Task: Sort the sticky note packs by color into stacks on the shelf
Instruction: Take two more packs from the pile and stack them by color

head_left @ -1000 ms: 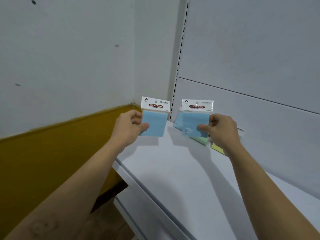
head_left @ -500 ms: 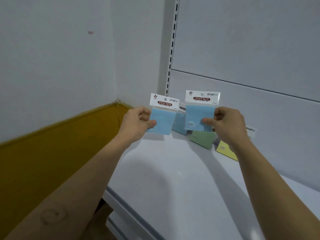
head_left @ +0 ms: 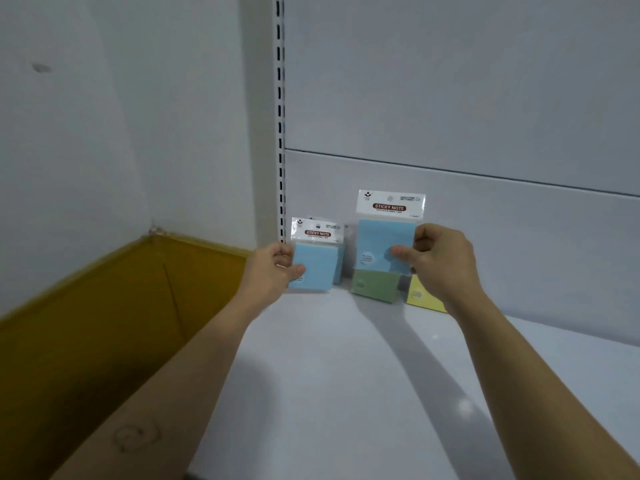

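Left hand point(head_left: 270, 273) on lower pack point(head_left: 317, 266), right hand point(head_left: 446, 261) on upper pack point(head_left: 382, 237)

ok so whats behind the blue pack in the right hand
A green sticky note pack on the shelf; its lower part shows, its top is covered by the blue pack that the right hand pinches.

White wall point(head_left: 104, 133), mustard lower band point(head_left: 86, 323); slotted upright point(head_left: 280, 133); grey back panels point(head_left: 450, 81); pale shelf point(head_left: 346, 375).
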{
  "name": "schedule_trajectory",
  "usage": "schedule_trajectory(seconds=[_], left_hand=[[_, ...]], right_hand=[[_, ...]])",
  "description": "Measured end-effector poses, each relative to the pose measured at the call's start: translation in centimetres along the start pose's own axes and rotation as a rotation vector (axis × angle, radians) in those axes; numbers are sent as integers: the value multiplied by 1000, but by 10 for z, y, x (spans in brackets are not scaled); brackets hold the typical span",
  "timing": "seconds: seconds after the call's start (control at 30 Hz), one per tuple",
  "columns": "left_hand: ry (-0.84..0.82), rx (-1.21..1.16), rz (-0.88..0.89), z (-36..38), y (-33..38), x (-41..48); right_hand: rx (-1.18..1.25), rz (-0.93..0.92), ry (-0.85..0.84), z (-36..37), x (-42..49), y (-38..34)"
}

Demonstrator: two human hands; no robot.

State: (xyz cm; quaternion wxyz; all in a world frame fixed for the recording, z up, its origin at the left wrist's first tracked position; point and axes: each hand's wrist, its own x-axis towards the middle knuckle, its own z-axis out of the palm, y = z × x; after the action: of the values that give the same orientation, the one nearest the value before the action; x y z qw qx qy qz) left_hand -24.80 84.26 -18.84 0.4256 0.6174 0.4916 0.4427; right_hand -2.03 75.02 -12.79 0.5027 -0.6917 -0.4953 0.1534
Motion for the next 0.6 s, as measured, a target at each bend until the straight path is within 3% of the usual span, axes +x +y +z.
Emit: schedule_trajectory(seconds=[0.23, 0.6], left_hand=[[-139, 19, 6, 11, -19, 29], [1, 188, 211, 23, -35, 47]], right_hand=[[24, 53, 99, 5, -18, -1], [-20, 120, 191, 31, -43, 21]])
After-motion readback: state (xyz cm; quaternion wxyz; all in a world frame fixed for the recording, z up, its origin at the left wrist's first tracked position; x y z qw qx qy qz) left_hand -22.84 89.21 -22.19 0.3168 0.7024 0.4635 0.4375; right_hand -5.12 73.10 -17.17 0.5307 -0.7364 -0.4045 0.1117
